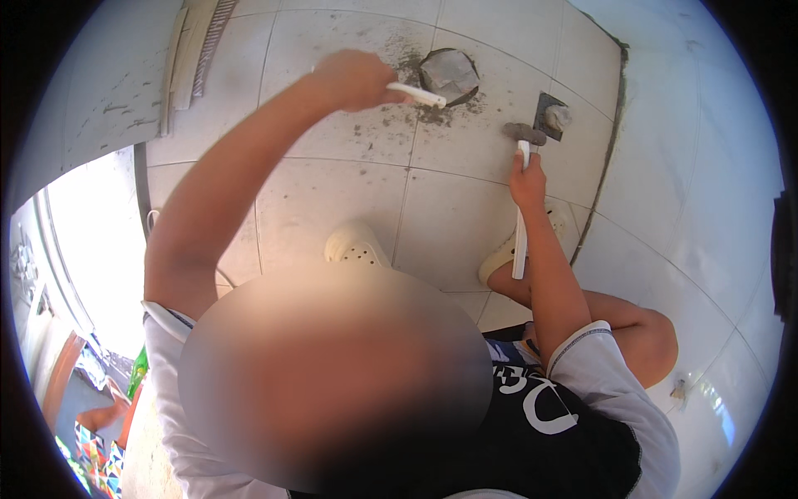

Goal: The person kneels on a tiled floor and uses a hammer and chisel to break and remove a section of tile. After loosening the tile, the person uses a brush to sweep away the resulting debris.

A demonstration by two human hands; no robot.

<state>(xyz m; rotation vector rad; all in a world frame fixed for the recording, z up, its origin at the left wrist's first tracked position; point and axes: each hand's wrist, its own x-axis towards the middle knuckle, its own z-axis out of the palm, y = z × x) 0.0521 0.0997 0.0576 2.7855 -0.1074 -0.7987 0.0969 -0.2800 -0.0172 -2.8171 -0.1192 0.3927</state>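
Note:
My left hand (353, 81) is closed round a slim white handle (421, 95) with a small hole near its tip. The tool's other end is hidden by my hand, so its kind does not show. This tip reaches the near edge of a round opening (450, 73) in the tiled floor, filled with crumpled pale material and ringed by dark grit. My right hand (528, 180) grips a hammer (524, 133) partway along its white handle. Its dark grey head lies just left of a square dark recess (547, 106), where a crumpled pale wad (558, 118) sits.
Large pale tiles (332, 195) cover the floor, with dark crumbs scattered around the round opening. A white tiled wall (682, 200) rises at right. Long strips (191, 58) lean at upper left. My feet wear cream clogs (356, 244). Another person's patterned clothing (98, 453) shows at lower left.

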